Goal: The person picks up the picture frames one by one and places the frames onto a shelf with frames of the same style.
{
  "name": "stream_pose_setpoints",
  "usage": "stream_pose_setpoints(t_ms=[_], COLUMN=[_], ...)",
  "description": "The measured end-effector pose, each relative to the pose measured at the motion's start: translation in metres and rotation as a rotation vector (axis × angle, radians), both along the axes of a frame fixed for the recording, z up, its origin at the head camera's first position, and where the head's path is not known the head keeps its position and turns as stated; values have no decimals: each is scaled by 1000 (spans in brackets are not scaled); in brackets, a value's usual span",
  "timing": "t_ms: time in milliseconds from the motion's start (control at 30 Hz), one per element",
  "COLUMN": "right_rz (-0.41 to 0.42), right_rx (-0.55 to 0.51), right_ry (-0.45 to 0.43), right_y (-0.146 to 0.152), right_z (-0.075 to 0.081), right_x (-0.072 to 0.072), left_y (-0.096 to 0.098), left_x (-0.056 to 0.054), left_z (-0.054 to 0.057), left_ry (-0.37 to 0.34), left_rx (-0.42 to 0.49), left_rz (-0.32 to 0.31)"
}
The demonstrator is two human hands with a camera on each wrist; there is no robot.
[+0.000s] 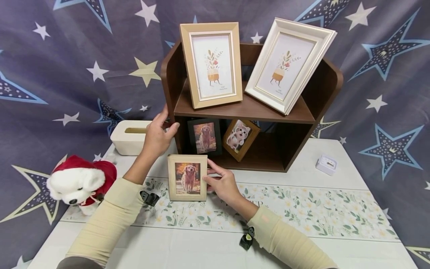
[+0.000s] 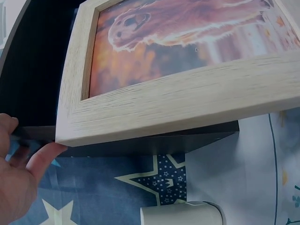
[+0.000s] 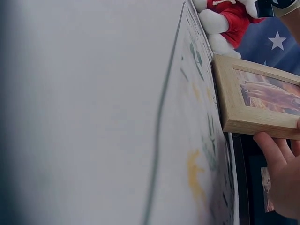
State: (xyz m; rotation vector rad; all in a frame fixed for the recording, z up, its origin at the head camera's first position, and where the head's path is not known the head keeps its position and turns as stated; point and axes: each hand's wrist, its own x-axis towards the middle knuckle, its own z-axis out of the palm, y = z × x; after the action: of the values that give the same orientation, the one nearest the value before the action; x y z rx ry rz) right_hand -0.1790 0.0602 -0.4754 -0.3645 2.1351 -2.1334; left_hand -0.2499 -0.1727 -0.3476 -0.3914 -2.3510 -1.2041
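A light wood picture frame (image 1: pixel 170 179) with a dog photo stands upright on the floral strip, in front of the brown two-tier shelf (image 1: pixel 245 106). My right hand (image 1: pixel 224 185) holds this frame by its right edge, thumb at the front and fingers toward the back. In the right wrist view, the fingers (image 3: pixel 269 147) are at the edge of the pale frame (image 3: pixel 229 105). My left hand (image 1: pixel 158 134) grips the shelf's left side panel, thumb at its front edge. Close up in the left wrist view, the pale frame (image 2: pixel 187 93) covers much of the shelf.
On the upper tier lean a tan frame (image 1: pixel 216 99) and a tilted white frame (image 1: pixel 282 102). A black frame (image 1: pixel 205 138) and a tilted brown frame (image 1: pixel 241 140) stand below. Around the shelf are a white tissue box (image 1: pixel 129 144), a plush dog (image 1: pixel 82 183) and a small white box (image 1: pixel 326 164).
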Motion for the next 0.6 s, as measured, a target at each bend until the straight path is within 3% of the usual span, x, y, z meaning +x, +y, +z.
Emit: stream_pose_setpoints(t_ms=[600], right_rz=[-40], right_rx=[-20], right_ry=[-35], right_y=[17], right_z=[4], right_x=[-1], left_y=[0], left_x=[-2], left_z=[-1], left_ry=[12], left_rx=[-13], left_rz=[15])
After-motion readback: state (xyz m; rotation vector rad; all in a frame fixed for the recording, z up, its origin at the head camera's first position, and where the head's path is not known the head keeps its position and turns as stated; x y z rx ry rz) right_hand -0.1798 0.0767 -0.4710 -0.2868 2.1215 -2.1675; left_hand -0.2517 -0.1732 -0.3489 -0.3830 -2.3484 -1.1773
